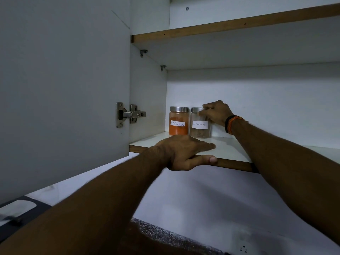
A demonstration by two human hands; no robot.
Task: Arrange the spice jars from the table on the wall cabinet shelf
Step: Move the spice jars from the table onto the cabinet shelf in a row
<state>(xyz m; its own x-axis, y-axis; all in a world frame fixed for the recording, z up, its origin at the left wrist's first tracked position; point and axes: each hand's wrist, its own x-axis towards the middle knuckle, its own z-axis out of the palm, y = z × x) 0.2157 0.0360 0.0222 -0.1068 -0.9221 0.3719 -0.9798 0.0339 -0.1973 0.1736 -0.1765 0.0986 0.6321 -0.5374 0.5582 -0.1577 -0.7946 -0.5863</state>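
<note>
Two glass spice jars with steel lids stand side by side at the back left of the lower cabinet shelf (230, 150). The left one is the red chilli powder jar (178, 120), filled with orange powder. To its right is the cinnamon jar (200, 126), with a little brown spice at the bottom. My right hand (216, 112) grips the cinnamon jar at its lid and upper right side; the jar stands upright on the shelf. My left hand (185, 152) lies flat on the shelf's front edge, fingers on top and thumb along the wooden edge, holding no jar.
The open cabinet door (64, 89) with its steel hinge (128, 115) stands at the left. An upper shelf (230, 24) runs above. The shelf to the right of the jars is bare. A speckled countertop (165, 234) and a dark object (18, 214) lie below.
</note>
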